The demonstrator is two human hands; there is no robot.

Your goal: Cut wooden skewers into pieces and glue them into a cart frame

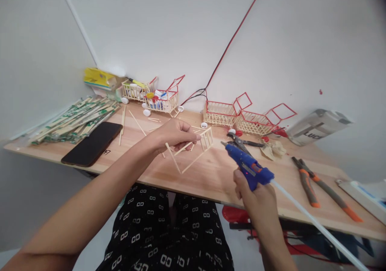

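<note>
My left hand [178,135] is closed in a pinch on a small frame of thin wooden sticks [181,171], held over the middle of the table. The frame has an open rectangular outline, with a slatted panel at its right end. Part of it is hidden behind my fingers. In my right hand [256,200] is a blue hot glue gun [250,167], its nozzle pointing up and left, a short way right of the frame and apart from it. A long pale glue stick [313,220] sticks out of the gun's back.
Several stick-built carts with red trim [221,113] line the wall; two at left hold small items. Wrapped chopsticks [75,120] and a black phone [93,143] lie left. Dark pliers [238,140], orange-handled pliers [327,188] and a labelled tin [316,128] are right.
</note>
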